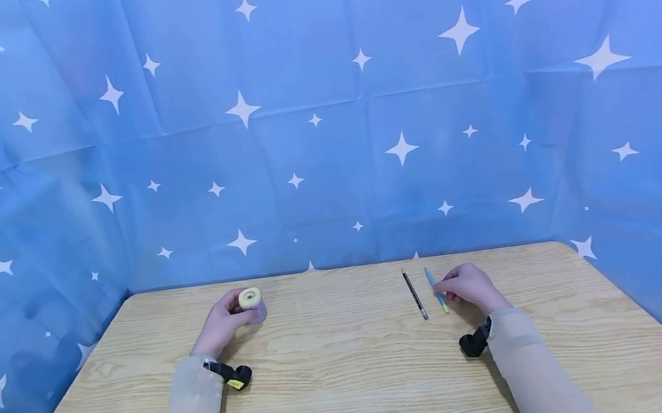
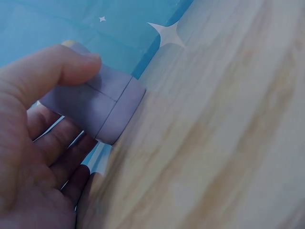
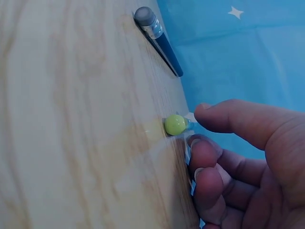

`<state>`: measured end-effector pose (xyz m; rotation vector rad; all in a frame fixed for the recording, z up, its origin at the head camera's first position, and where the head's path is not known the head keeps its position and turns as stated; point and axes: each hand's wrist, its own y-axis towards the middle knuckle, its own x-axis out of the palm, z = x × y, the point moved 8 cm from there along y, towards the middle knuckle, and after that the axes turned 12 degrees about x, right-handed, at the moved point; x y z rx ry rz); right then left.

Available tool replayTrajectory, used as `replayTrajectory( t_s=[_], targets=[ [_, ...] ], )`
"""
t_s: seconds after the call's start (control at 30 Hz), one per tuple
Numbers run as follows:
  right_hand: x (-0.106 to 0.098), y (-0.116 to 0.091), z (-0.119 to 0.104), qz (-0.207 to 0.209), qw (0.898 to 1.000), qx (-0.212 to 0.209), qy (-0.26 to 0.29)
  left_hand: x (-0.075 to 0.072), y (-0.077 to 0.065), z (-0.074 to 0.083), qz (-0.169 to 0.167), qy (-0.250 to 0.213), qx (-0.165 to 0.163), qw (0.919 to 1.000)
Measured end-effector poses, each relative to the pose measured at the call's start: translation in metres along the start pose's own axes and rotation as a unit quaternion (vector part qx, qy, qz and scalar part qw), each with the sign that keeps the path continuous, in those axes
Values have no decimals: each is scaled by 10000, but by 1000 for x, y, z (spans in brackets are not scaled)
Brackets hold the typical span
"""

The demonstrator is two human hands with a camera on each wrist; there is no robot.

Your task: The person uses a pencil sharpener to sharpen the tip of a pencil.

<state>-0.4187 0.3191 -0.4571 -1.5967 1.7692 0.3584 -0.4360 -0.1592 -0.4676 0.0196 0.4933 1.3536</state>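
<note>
My left hand (image 1: 226, 320) holds a small lilac pencil sharpener (image 2: 107, 102) shaped like a cylinder, its cream-yellow top with a dark hole facing up in the head view. The thumb lies along its near side and the other fingers are behind it. Its lilac base is down at the table surface. On the right, my right hand (image 1: 468, 286) pinches a blue pencil (image 1: 431, 279) between thumb and finger, partway along its length. The pencil's rounded yellow-green end (image 3: 175, 125) points toward me, close to the wood.
A dark pencil (image 1: 415, 295) with a grey eraser and silver band lies just left of the blue one, roughly alongside it. The light wooden table (image 1: 340, 360) ends at a blue curtain (image 1: 328, 186) with white stars, which also hangs along both sides.
</note>
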Motion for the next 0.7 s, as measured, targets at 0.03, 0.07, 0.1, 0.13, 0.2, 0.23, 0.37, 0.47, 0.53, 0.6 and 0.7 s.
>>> replayTrajectory(
  t_s=[0.03,0.07,0.1,0.13,0.2,0.23,0.37,0.47,0.53,0.6,0.7],
  targets=[
    [0,0,1,17,10000,-3,-10,0,-1,0,-19,1,3,10000],
    [1,0,2,31,10000,3,-12,1,-2,-1,-24,-6,9,10000],
    [1,0,2,32,10000,1,-11,1,-3,-1,-7,-29,2,10000],
    [1,0,2,25,10000,-8,8,1,-4,-2,17,-68,-16,10000],
    [2,-1,2,21,10000,-25,58,1,-5,-2,9,-91,-2,10000],
    [2,-1,3,22,10000,-36,86,0,-5,-2,3,-111,-6,9999],
    [1,0,3,23,9998,-35,184,-2,-3,-2,-55,-133,67,9999],
    [-1,2,3,-5,9995,-18,319,-4,-3,-2,-179,-135,146,9996],
    [-2,4,5,-59,9992,-36,382,-6,-5,-3,-262,-108,119,9995],
    [-5,5,9,-71,9991,-41,420,-9,-7,-4,-400,-28,95,9992],
    [-13,6,21,-15,9997,-62,227,-16,-10,-5,-586,116,30,9982]
  ],
)
